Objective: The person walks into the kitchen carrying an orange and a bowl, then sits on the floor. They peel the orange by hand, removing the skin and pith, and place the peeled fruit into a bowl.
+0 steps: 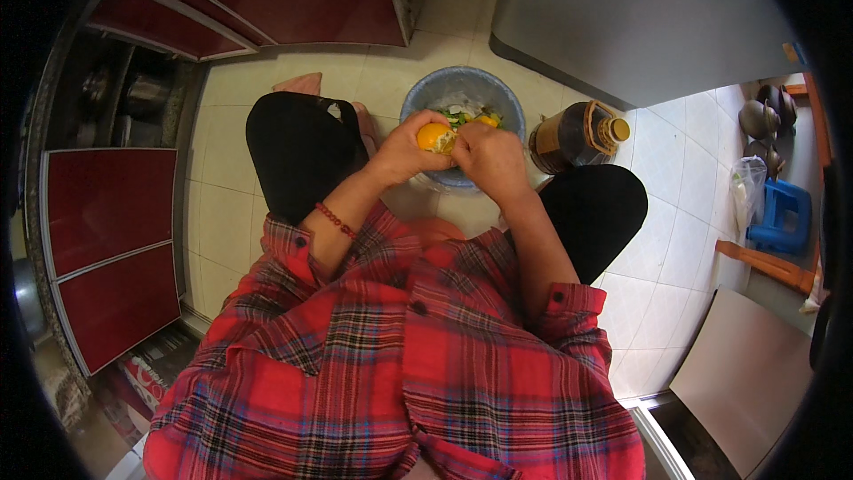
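An orange [434, 137], partly peeled with pale pith showing on its right side, rests in the grip of my left hand [408, 150]. The fingers of my right hand [494, 159] are curled against the peeled edge and seem to pinch the peel, though the fingertips are hidden. Both hands are above a grey-blue plastic basin [413, 90] on the floor between my knees. A clear plastic liner covers its inside. Green leafy scraps [460, 118] and a piece of orange peel [490, 121] lie in the basin.
A large bottle of dark liquid [563, 140] with a yellow cap stands right of the basin. Beyond it is a grey appliance-like panel [620, 20]. Red cabinets [113, 210] line the left. Dark pots [760, 120] and a blue plastic stool [780, 217] are at far right.
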Demonstrator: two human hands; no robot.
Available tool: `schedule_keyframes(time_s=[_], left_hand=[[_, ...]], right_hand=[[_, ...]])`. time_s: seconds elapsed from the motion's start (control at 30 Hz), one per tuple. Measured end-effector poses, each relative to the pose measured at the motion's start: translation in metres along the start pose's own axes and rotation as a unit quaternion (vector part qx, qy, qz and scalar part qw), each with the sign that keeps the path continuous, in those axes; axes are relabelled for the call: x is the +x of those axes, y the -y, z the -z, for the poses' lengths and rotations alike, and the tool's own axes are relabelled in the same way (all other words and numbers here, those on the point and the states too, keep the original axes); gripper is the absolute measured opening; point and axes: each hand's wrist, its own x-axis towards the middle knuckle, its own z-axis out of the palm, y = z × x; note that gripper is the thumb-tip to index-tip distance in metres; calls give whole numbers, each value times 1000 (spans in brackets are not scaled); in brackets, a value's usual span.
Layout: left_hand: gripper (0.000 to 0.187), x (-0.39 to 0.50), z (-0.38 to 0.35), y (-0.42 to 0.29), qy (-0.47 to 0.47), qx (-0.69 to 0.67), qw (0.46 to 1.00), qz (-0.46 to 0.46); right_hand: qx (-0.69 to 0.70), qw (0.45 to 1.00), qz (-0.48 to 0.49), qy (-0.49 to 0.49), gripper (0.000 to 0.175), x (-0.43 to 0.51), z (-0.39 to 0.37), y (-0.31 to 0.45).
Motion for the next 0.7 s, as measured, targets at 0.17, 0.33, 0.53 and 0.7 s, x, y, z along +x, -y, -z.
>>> schedule_keyframes(time_s=[0.17, 0.33, 0.53, 0.7], left_hand=[[57, -5, -4, -13, 20, -20, 1000, 11], [58, -10, -4, -18, 53, -145, 988, 0], [57, -5, 4, -14, 47, -259, 965, -4], [49, -2, 7, -11, 47, -284, 958, 2]], right_hand=[[19, 998, -37, -43, 17, 4, 3, -12], [-41, 993, -113, -13, 16, 3, 0, -31], [-32, 993, -99, -54, 19, 1, -9, -33], [64, 991, -74, -87, 25, 4, 3, -11]])
